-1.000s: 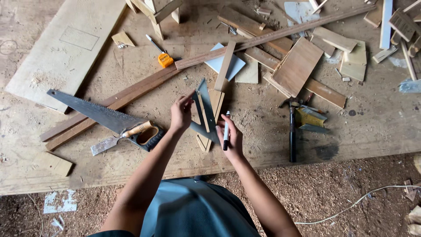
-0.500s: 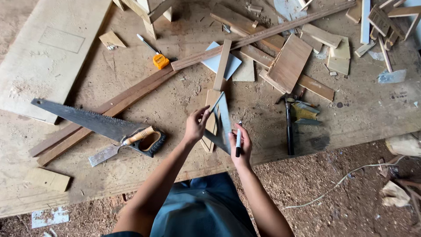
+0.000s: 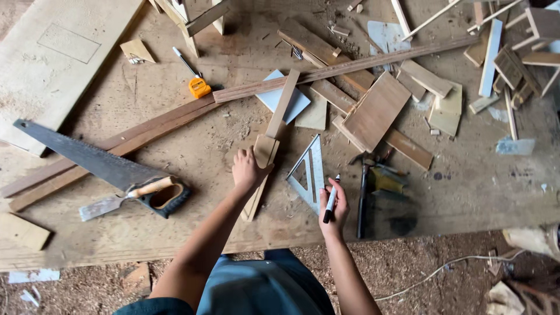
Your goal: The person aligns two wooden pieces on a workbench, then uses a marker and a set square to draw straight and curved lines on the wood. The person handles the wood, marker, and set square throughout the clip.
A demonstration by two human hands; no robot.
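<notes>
Your plywood workbench [image 3: 175, 233] is scuffed and strewn with offcuts, with sawdust on the floor below. Your left hand [image 3: 248, 169] presses a pale wooden strip [image 3: 261, 175] flat near the front edge, fingers together over its notched upper part. Your right hand [image 3: 335, 204] pinches a black marker [image 3: 331, 200] beside the metal speed square [image 3: 309, 172] (its lower corner is hidden behind your fingers). A handsaw [image 3: 99, 163] lies left.
</notes>
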